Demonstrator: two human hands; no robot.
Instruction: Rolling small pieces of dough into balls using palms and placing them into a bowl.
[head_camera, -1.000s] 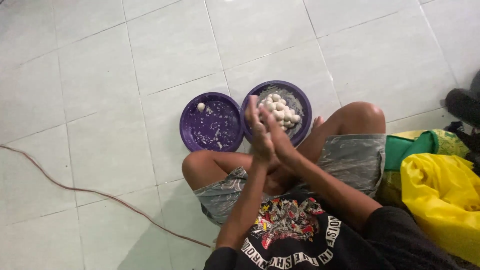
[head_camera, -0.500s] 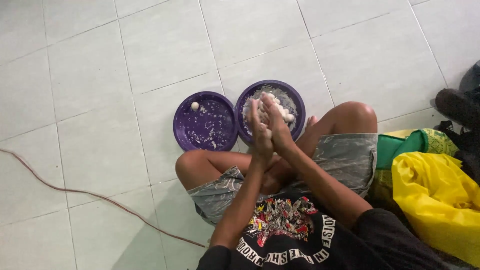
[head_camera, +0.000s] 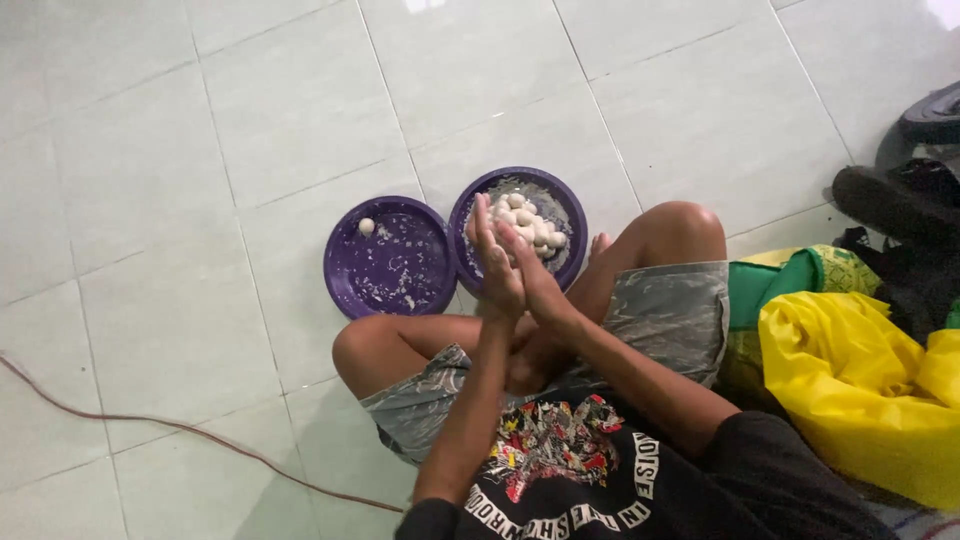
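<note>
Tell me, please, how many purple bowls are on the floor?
2. The left purple bowl lies on the tiles with one white ball at its rim. The right purple bowl touches it and holds a pile of balls, partly hidden behind the pressed-together hands.

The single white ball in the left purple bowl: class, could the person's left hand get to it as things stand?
Probably yes. The left hand is pressed palm to palm against the right hand, beside the left purple bowl; nothing covers the white ball at its far rim.

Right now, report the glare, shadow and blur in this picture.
Head view: soft even light; pale glare on the floor tiles at the top edge; faint shadow under the knee; both hands slightly soft, pressed together over the purple bowl of white balls.
</note>
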